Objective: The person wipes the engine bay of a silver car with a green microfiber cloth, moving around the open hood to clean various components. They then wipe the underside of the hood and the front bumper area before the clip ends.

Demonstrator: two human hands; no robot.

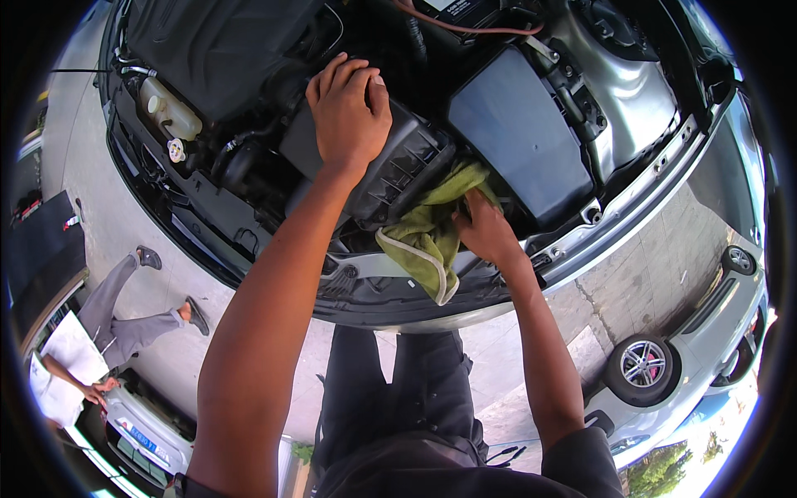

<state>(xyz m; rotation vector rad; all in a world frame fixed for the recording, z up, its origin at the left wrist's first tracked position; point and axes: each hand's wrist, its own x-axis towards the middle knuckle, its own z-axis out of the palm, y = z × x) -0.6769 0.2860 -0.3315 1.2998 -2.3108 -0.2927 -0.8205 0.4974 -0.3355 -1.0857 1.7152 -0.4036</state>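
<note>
Under the raised hood of a car, my right hand (487,232) grips a green cloth (425,241) with a pale edge. It presses the cloth down into the gap between a ribbed black plastic housing (397,170) and a smooth dark box cover (523,133). One corner of the cloth hangs toward the front of the car, and the right fingertips are hidden in its folds. My left hand (350,108) lies palm down on top of the ribbed housing, fingers stretched forward and slightly bent, holding nothing.
A cream fluid reservoir (170,112) and a large black engine cover (220,50) sit at the left. A brown-red hose (473,29) crosses the far side. The car's front edge curves before my legs. Another person (91,349) is at lower left; a parked car (689,357) stands at right.
</note>
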